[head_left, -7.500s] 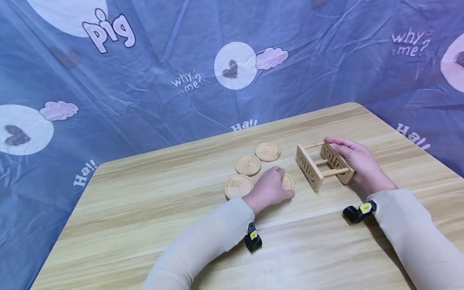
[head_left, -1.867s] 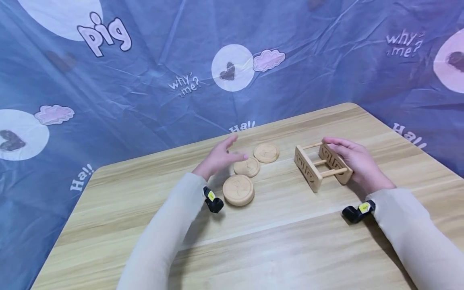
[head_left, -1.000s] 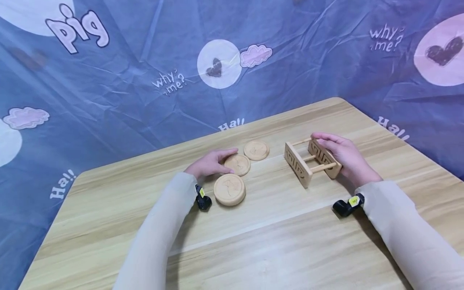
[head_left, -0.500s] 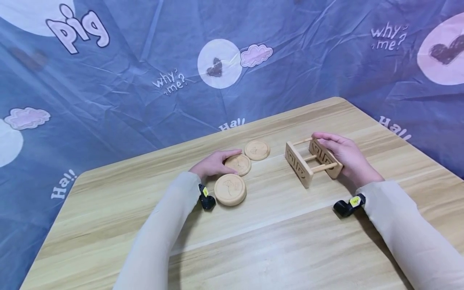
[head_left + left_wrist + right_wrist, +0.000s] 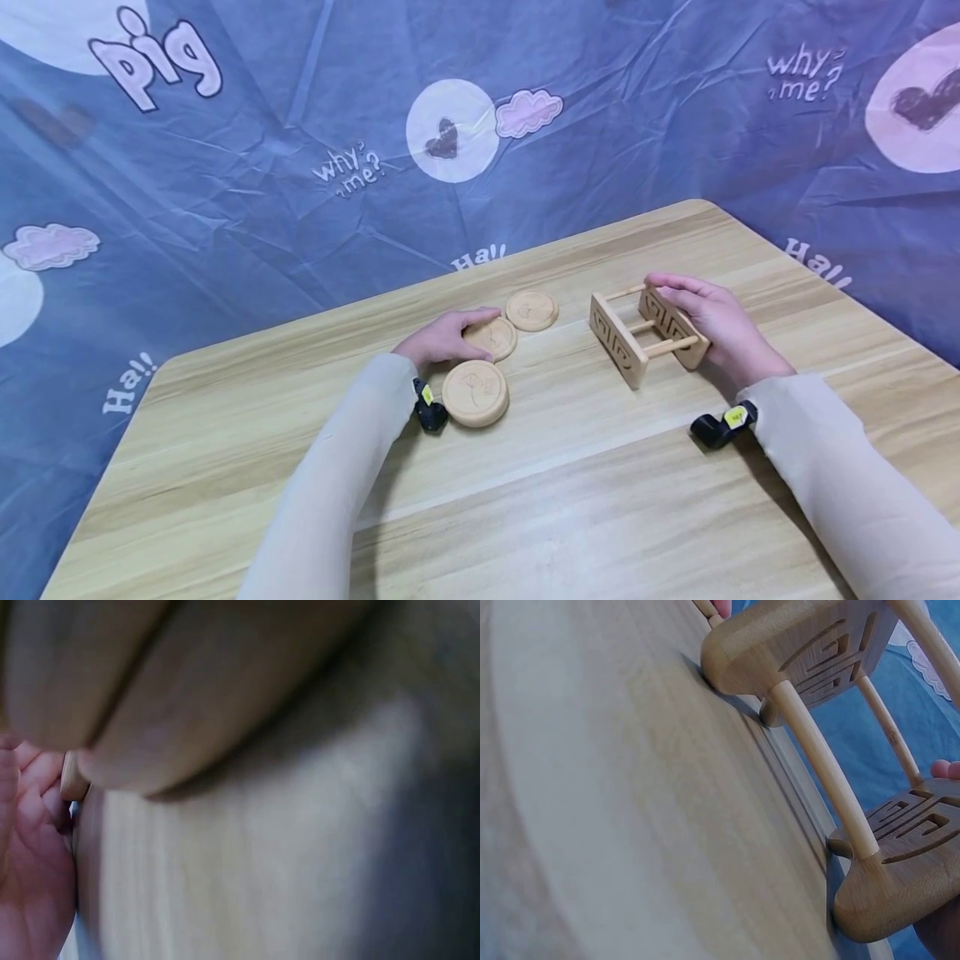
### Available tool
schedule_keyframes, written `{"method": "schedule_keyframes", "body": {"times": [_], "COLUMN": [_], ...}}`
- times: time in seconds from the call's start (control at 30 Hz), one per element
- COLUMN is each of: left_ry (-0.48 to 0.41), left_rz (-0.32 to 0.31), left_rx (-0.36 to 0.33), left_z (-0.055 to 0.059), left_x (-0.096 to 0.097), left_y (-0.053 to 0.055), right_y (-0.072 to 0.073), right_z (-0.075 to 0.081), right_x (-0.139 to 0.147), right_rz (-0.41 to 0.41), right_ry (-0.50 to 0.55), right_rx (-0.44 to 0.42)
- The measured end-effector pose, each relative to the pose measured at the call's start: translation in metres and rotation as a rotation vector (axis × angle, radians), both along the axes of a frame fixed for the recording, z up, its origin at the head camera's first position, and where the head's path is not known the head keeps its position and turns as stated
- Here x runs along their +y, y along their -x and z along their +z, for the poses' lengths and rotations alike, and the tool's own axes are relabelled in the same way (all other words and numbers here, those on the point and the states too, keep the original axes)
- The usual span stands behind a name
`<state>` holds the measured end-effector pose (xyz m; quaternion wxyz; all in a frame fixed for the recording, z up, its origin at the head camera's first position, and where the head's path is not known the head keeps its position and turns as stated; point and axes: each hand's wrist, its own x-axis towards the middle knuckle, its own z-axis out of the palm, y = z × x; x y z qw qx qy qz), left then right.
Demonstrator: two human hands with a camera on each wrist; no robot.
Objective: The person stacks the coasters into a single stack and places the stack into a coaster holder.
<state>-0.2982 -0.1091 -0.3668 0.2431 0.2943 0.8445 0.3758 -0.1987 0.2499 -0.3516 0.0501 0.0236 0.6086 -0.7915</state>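
Observation:
My left hand (image 5: 441,337) pinches a round wooden coaster (image 5: 497,337) lying on the table, thumb at its near edge and fingers at its far edge. Just in front of it sits a stack of wooden coasters (image 5: 476,393), whose layered edges (image 5: 187,697) fill the top of the left wrist view. Beyond the pinched one lies another engraved coaster (image 5: 534,311). On the right, my right hand (image 5: 726,323) grips the right panel of a wooden coaster holder (image 5: 619,340). Two fretwork panels joined by thin rods (image 5: 821,761) make up this holder; it stands on the table.
Pale wood-grain table (image 5: 570,500) under everything, with its back edge near the coasters. A blue printed cloth (image 5: 285,208) hangs behind. Black wrist cameras (image 5: 430,408) sit low beside both hands.
My left hand has put the near right coaster on the near left one, making the stack, then come round to the middle coaster. The right hand keeps its grip; the head view shifted slightly.

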Motion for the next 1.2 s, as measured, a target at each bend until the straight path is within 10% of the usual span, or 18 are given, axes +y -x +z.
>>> {"method": "schedule_keyframes", "body": {"times": [1.2], "left_ry": [0.010], "left_rz": [0.077], "left_rx": [0.110], "left_z": [-0.0005], "left_x": [-0.0031], "left_y": [-0.0041], "right_y": [-0.0036], "right_z": [0.0034], "right_x": [0.0007], "right_rz": [0.005], "right_ry": [0.003], "right_rx": [-0.019]}}
